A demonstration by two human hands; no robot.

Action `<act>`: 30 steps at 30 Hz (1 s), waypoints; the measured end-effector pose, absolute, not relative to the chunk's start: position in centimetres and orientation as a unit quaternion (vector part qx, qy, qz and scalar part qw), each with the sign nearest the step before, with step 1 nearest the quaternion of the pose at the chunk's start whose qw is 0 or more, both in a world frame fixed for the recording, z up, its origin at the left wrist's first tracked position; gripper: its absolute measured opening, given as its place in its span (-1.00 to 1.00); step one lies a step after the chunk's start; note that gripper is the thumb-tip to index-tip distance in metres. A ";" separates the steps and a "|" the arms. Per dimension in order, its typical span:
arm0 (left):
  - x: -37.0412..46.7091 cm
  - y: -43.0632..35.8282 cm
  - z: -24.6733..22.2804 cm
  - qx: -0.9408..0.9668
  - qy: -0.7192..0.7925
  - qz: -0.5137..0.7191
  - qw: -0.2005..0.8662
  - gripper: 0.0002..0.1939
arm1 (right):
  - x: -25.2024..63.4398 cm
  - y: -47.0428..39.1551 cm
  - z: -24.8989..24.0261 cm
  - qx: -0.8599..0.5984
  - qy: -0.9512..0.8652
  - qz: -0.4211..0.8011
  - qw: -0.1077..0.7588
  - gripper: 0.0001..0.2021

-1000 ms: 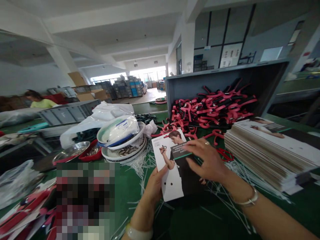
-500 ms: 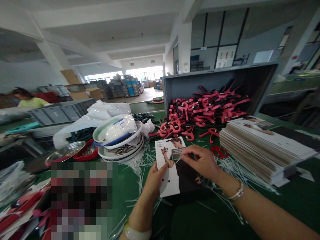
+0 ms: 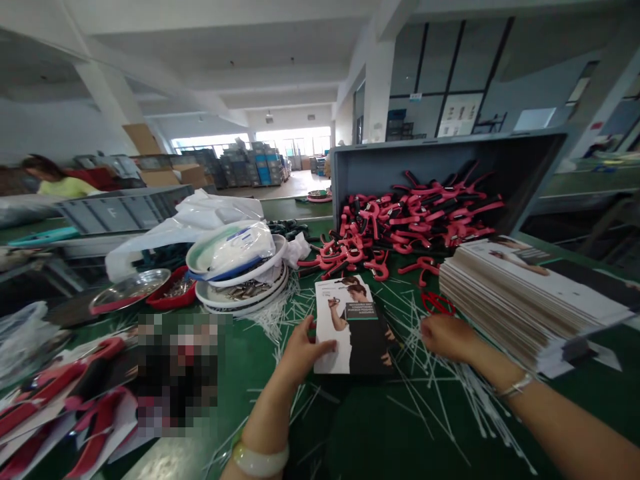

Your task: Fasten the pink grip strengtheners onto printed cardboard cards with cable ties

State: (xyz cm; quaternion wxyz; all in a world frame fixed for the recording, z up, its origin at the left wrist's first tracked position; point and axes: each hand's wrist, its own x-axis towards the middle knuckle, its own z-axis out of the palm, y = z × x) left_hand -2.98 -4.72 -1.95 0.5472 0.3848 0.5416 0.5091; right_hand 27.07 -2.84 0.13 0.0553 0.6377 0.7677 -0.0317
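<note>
A printed packaging card, white on the left and black on the right, is in front of me. My left hand grips its left edge, thumb on the front and fingers partly hidden behind. Right of the card, my right hand is closed low over loose white cable ties. Whatever its fingertips may hold is hidden. Just beyond that hand lie red-handled scissors, close to the knuckles.
A tipped grey crate spills pink-and-black spring clamps. Stacked cards stand at right. Left are stacked basins, a red tray and carded clamps. Across the tables, a person in yellow is beside a grey bin.
My right hand has left the card and moved right to the cable ties near the scissors. My left hand keeps the card, whose lower edge now appears higher, its punched holes out of sight.
</note>
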 end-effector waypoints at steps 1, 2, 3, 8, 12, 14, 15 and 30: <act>-3.3 -5.0 -2.2 0.391 0.547 0.498 0.548 -0.18 | 27.3 -2.6 0.3 0.636 0.770 -0.040 0.045 -0.78; -3.6 -5.2 -2.4 0.399 0.544 0.489 0.553 -0.16 | 27.8 -2.4 0.6 0.637 0.769 -0.049 0.031 -0.77; -3.8 -5.3 -2.6 0.404 0.538 0.486 0.558 -0.17 | 28.3 -2.2 0.9 0.641 0.765 -0.057 0.014 -0.76; -3.6 -5.0 -2.7 0.435 0.531 0.481 0.546 -0.34 | 30.3 -1.9 2.8 0.672 0.726 -0.109 -0.094 -0.66; -3.1 -5.2 -2.1 0.420 0.521 0.494 0.556 -0.48 | 28.5 -2.9 4.2 0.637 0.676 -0.284 -0.239 -0.65; -3.0 -5.5 -1.6 0.389 0.516 0.479 0.594 -0.48 | 26.5 -3.6 4.5 0.580 0.632 -0.430 -0.282 -0.61; -3.0 -5.7 -1.4 0.376 0.508 0.469 0.617 -0.47 | 25.4 -3.9 4.5 0.554 0.607 -0.486 -0.299 -0.59; -2.5 -6.1 -1.2 0.323 0.449 0.497 0.669 -0.57 | 19.2 -4.9 2.8 0.483 0.511 -0.596 -0.388 -0.62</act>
